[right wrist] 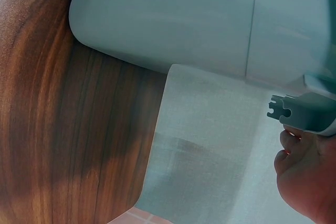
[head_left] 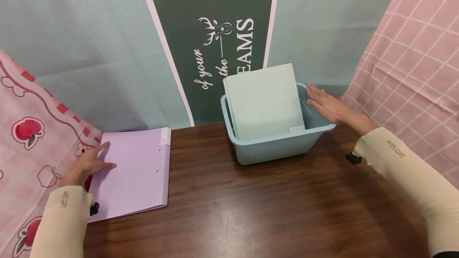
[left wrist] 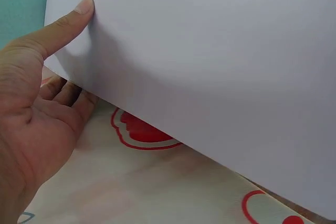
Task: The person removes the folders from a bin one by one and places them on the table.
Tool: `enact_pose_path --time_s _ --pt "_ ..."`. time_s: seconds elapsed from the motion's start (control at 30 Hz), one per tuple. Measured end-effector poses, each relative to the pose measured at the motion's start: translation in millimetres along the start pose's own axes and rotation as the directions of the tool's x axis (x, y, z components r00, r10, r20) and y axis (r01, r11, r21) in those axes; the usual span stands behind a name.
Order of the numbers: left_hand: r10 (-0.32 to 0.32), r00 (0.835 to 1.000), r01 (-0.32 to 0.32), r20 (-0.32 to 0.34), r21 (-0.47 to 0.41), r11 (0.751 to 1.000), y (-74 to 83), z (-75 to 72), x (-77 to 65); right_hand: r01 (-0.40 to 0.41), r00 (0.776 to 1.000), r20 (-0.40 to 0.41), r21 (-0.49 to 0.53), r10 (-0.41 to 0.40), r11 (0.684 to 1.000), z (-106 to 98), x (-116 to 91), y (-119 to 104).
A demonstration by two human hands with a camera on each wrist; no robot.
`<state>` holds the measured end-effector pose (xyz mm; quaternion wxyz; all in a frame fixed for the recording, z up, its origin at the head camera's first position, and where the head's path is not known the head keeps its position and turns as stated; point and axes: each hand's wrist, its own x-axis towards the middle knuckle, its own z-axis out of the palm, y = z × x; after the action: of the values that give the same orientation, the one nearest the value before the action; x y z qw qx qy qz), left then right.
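Text is seen on backdrop and sleeves. On the dark green panel (head_left: pixel 211 55), white letters are turned sideways: "of your" in script, then "the" in script with a line after it, then "EAMS" in capitals; the start of that word is hidden behind the pale green folder (head_left: pixel 263 98). A stag's head is printed above the script. "Lets Slim" is printed on the left sleeve (head_left: pixel 59 226) and the right sleeve (head_left: pixel 405 170). White labels are carried by the pale green folder and the purple folder (head_left: pixel 134 178); neither can be read.
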<state>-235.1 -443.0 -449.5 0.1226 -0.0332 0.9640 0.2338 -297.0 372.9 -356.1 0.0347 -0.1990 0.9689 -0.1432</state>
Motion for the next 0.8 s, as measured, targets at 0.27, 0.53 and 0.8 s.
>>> enact_pose_path --time_s 0.27,0.53,0.8 --pt "0.011 1.0 -0.01 -0.027 0.029 1.0 -8.5 5.5 -2.2 0.005 1.0 0.005 -0.003 -0.005 1.0 0.9 1.8 -1.1" --pt "0.039 0.998 -0.04 -0.05 -0.034 0.999 -14.7 10.2 -3.8 0.013 1.0 0.0 -0.005 -0.013 1.0 1.3 4.7 -2.8" --pt "0.099 0.992 -0.103 -0.078 -0.055 0.993 -5.2 10.3 -5.1 0.006 1.0 0.008 0.018 -0.006 1.0 -1.0 2.9 -0.8"
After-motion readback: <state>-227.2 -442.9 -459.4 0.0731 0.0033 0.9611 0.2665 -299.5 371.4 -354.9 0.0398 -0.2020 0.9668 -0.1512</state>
